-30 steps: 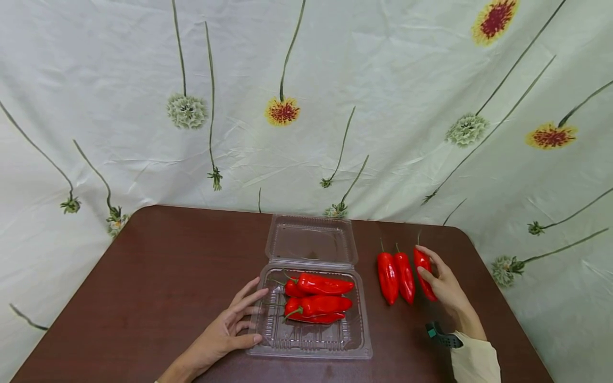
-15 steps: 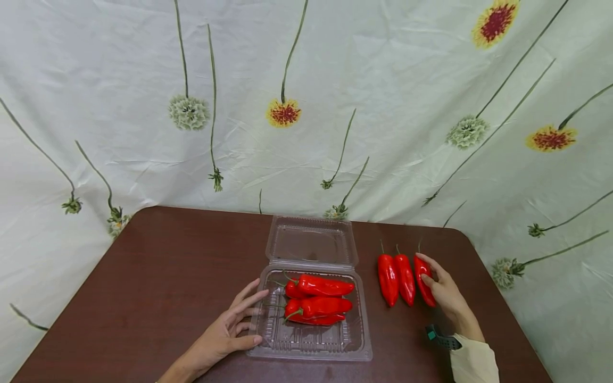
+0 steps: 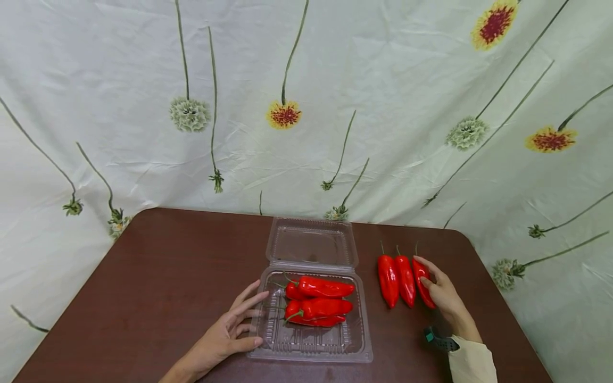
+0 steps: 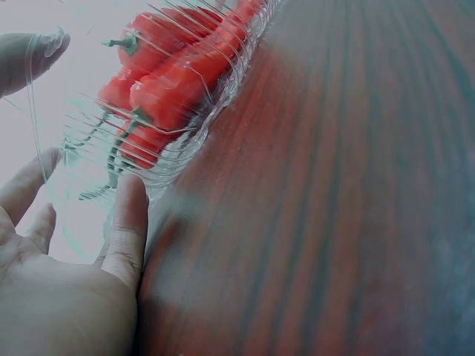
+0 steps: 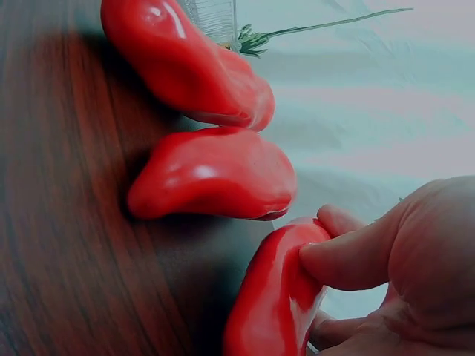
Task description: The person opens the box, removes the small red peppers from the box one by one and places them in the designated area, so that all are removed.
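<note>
A: Grip, R hand [image 3: 446,300]: rightmost pepper [image 5: 271,297] is pinched btwn thumb & fingers, nr its stem end.

B: Noted. Where's that pepper located?

A: On the R side of the dark brown table [image 3: 167,287], w/ stem pointed twd the floral cloth [image 3: 306,165]. Whether it's fully rested on the wood or slightly raised can't be told.

B: & the other loose ones?

A: Two more are laid just L of it, side by side & v. close: middle pepper [image 3: 405,282] & left pepper [image 3: 388,282], stems also pointed twd the cloth.

B: L hand?

A: L hand [image 3: 221,331] is held w/ fingers extended & spread; L side of the clear cont. [image 3: 306,357] is touched by them, thumb placed twd the near corner.

B: Cont. status?

A: Lid [image 3: 311,246] is folded back twd the cloth. At least four red peppers [image 3: 328,287] are laid crosswise in the base, stems to L. Some are overlapped, so exact no. can't be given.

B: Anything worn?

A: Dark wristband [image 3: 441,341] on R wrist, plus a cream sleeve [image 3: 473,361].
</note>
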The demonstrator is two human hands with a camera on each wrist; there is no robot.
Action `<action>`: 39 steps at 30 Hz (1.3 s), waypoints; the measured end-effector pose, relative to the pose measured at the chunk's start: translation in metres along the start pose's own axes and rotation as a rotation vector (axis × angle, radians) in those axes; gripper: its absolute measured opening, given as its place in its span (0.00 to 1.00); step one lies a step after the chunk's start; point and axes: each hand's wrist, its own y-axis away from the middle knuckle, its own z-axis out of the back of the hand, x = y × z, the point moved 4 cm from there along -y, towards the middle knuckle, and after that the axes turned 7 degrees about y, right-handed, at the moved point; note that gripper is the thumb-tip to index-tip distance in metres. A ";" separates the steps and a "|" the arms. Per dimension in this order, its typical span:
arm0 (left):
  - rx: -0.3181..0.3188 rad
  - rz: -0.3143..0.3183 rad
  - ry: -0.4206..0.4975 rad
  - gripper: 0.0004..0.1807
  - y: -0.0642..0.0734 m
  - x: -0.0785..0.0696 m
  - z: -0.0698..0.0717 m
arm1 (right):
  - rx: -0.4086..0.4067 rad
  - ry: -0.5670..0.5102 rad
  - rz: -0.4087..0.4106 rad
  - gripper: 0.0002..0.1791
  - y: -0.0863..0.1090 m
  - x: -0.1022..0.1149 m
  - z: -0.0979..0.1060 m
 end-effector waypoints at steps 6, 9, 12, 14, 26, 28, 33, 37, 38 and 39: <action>-0.015 0.025 -0.016 0.44 0.000 0.002 0.000 | 0.001 -0.004 -0.007 0.31 0.000 -0.001 -0.001; -0.004 0.007 -0.014 0.43 0.000 0.002 0.000 | 0.005 -0.014 -0.011 0.32 -0.001 -0.002 -0.002; 0.007 -0.017 -0.014 0.43 -0.001 0.002 0.001 | 0.012 -0.002 -0.008 0.32 -0.002 -0.001 -0.003; 0.008 -0.023 -0.014 0.43 -0.001 0.003 0.001 | 0.016 0.000 -0.010 0.32 -0.001 0.000 -0.003; 0.007 -0.019 -0.008 0.43 -0.001 0.003 0.001 | -0.022 0.036 -0.030 0.32 0.000 0.002 -0.003; 0.008 -0.020 -0.009 0.43 -0.001 0.003 0.001 | -0.032 0.047 -0.020 0.32 -0.001 0.002 -0.003; 0.006 -0.018 -0.009 0.43 0.000 0.002 0.001 | -0.046 0.059 -0.015 0.32 -0.002 0.003 -0.002; 0.007 -0.017 -0.009 0.43 -0.001 0.002 0.001 | -0.041 0.068 -0.017 0.32 -0.001 0.003 -0.002; 0.007 -0.015 -0.008 0.43 -0.001 0.002 0.001 | -0.040 0.069 -0.017 0.32 0.000 0.003 -0.002; 0.008 -0.015 -0.008 0.43 -0.001 0.002 0.001 | -0.040 0.073 -0.015 0.32 -0.001 0.002 -0.002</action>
